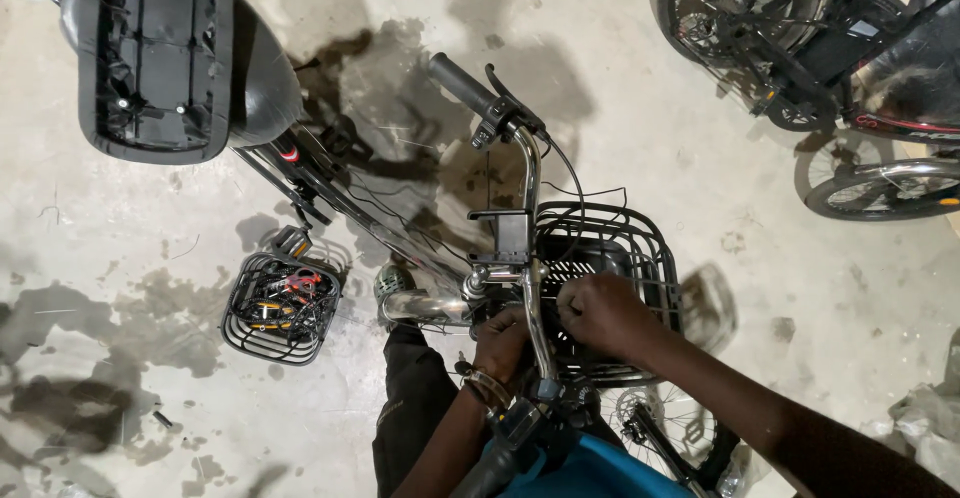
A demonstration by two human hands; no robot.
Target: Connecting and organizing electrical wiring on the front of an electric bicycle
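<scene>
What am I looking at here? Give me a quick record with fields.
Place: stained concrete floor
Main thing: bicycle handlebar with a black front basket
Left hand: at the handlebar stem, bracelets on the wrist
Right hand: at the front basket's rim
Nearby: small wire basket of tools, upturned seat, other bicycles

- Wire basket (245, 330) of tools on the stained concrete floor (120, 218), left.
- Upturned black seat (155, 48), top left.
- Parked bicycles (840, 48), top right.
- Crumpled plastic (925, 423), lower right.
</scene>
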